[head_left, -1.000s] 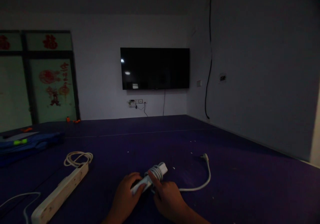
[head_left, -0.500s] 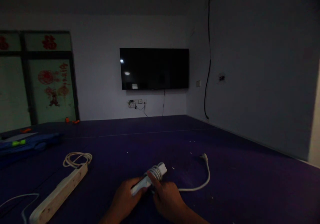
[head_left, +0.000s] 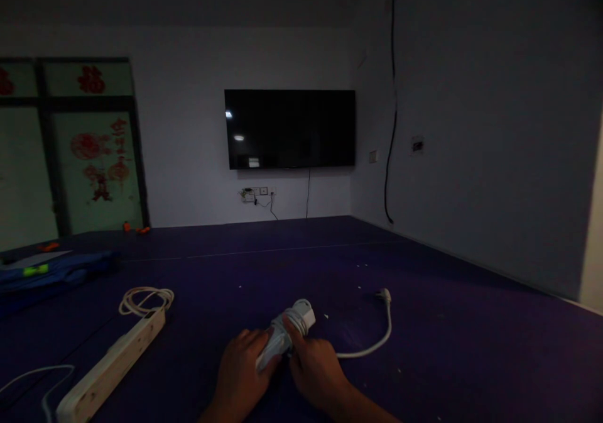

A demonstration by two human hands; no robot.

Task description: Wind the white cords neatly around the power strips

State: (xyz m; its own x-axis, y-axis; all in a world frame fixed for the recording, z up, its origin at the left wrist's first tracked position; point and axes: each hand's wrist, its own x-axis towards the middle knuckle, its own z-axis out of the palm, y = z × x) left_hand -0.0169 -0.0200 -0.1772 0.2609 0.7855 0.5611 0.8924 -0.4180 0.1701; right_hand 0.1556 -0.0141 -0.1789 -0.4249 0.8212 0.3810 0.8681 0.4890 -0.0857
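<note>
A small white power strip (head_left: 288, 330) with its cord wound around the far end lies on the dark purple floor mat in front of me. My left hand (head_left: 241, 369) is closed around its near end. My right hand (head_left: 315, 369) grips it from the right, index finger laid over the wound cord. The loose rest of the white cord (head_left: 372, 346) curves away to the right and ends in a plug (head_left: 384, 295) lying on the mat.
A longer cream power strip (head_left: 110, 363) with a coiled cord (head_left: 145, 299) lies at the left. A thin white cable (head_left: 38, 378) runs at the bottom left. A blue bag (head_left: 56, 272) sits far left. A wall-mounted television (head_left: 289, 129) hangs ahead.
The strip has tilted up a little and shifted slightly away from me between my hands. My left hand has closed further around its near end. The loose cord has barely moved.
</note>
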